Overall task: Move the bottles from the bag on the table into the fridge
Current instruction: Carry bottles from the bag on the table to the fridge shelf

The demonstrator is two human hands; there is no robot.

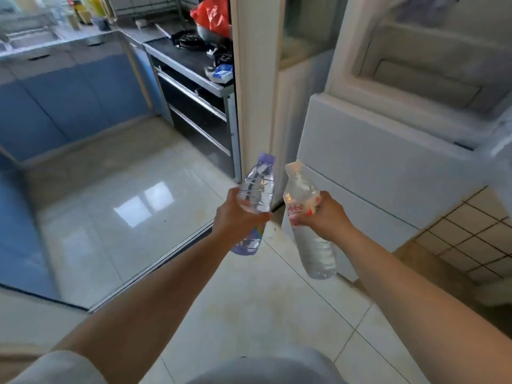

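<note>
You are mid-carry: each of your hands has a bottle, and neither is in the fridge [388, 151] yet, which stands just ahead to your right with its door seemingly open. Your left hand [238, 217] is wrapped round the middle of the purple-capped bottle [256, 200]; your right hand [324, 214] grips the red-labelled bottle [310, 225] at its upper body. Both bottles tilt, necks leaning toward each other. The bag and desk are out of view, so you cannot tell how many remain.

Red characters on right bottle [304, 217] label, seemingly unreadable.
</note>
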